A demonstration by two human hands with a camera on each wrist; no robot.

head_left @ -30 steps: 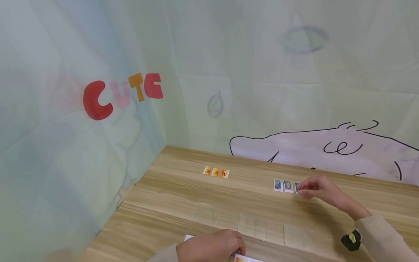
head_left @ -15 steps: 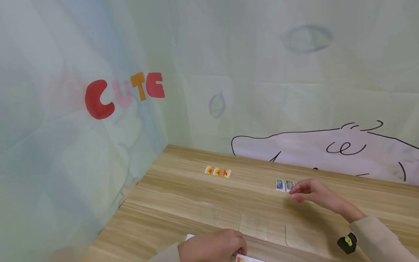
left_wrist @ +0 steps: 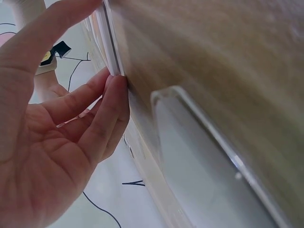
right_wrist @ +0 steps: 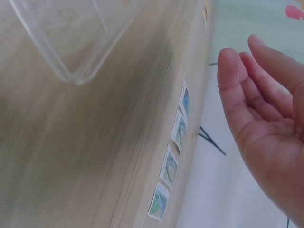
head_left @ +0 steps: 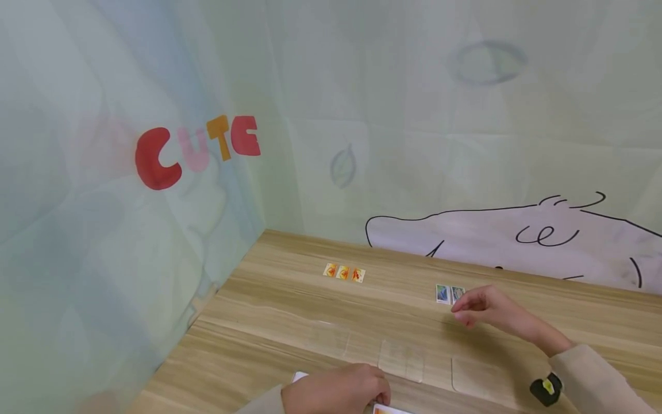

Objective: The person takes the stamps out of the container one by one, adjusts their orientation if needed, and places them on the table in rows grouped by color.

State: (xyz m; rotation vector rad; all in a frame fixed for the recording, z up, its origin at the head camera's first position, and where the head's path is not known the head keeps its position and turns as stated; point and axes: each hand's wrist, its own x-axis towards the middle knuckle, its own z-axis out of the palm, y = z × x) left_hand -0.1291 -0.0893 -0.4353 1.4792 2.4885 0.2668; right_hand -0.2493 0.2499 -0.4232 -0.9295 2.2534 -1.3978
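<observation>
Head view shows a wood-grain table (head_left: 279, 299) with two bare hands over it. The right hand (head_left: 491, 310) hovers above the tabletop, its fingers loosely bent and its thumb apart from them, free of any card. It is near a row of blue-green cards (head_left: 442, 293) at the far side of the table, covering part of the row from this angle. In the right wrist view, four of these cards lie side by side in a slightly uneven line, and the hand is clear of them.

The left hand (head_left: 338, 388) rests low at the near side, its fingers bent. In the left wrist view, its thumb and fingertips hold a white-edged card (left_wrist: 108, 47) at the edge; whether more cards lie under it is hard to tell. In the foreground there, just beside this hand, is a pale panel (left_wrist: 204, 171) with a clear rim.

Three orange-and-yellow cards (head_left: 343, 272) lie in a row further back, well apart from the blue-green ones. Between the rows and the left hand are three clear squares (head_left: 401, 361), spaced across the table. A black device (head_left: 546, 390) with a yellow patch sits at the right sleeve (head_left: 595, 376). Behind the table, a pale cloth wall (head_left: 310, 86) carries the coloured letters (head_left: 157, 159) "CUTE" and a line drawing (head_left: 481, 236).
</observation>
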